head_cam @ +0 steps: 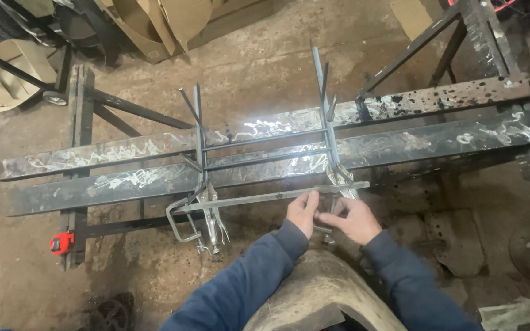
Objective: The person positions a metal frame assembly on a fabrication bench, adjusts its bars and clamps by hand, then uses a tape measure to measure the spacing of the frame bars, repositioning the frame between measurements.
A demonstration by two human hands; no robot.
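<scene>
A frame of thin steel rods (264, 150) lies across two long flat steel beams (124, 184) on metal trestles. A flat steel bar (246, 200) runs along the frame's near edge. On the left a locking clamp (210, 220) grips the bar to the frame. My left hand (303, 211) pinches the flat bar near its right end. My right hand (354, 219) closes on the handles of a second locking clamp (341, 184) at the frame's right corner. Both sleeves are dark blue.
A red tape measure (62, 243) rests on the left trestle's foot. Cardboard pieces (167, 21) lie at the top, with a wheeled cart (53, 97) at the upper left. A rusty steel stand (461, 37) stands at the upper right. The concrete floor is dirty.
</scene>
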